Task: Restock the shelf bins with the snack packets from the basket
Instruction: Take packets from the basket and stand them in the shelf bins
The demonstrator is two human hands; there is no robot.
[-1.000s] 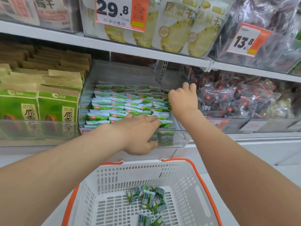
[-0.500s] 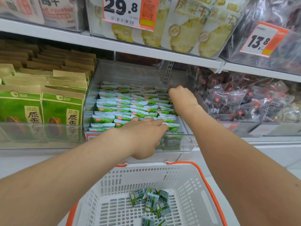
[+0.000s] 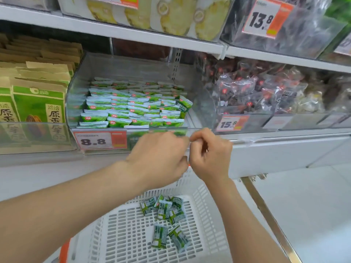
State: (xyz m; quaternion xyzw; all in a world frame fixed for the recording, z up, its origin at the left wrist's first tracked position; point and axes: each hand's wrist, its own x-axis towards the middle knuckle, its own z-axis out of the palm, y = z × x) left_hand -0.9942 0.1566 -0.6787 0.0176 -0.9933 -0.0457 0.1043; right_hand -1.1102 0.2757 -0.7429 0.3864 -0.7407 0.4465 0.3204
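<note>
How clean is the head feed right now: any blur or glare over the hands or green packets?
Head view: motion blur softens the left hand and right hand, finger pose unclear; head view: hazy reflections on the clear bin front, though the 8.8 price tag reads fine; head view: green packets in the basket fairly sharp, shelf edges bowed.

My left forearm (image 3: 66, 202) comes in bare from eight o'clock and my right forearm (image 3: 247, 215) from five o'clock, and the two converge near the middle. My left hand (image 3: 157, 156) shows its back, fingers loosely bent and pointing toward three o'clock. My right hand (image 3: 209, 156) sits just beside it at its three o'clock, almost touching, fingers curled into a loose fist with the thumb tip against the forefinger.
</note>
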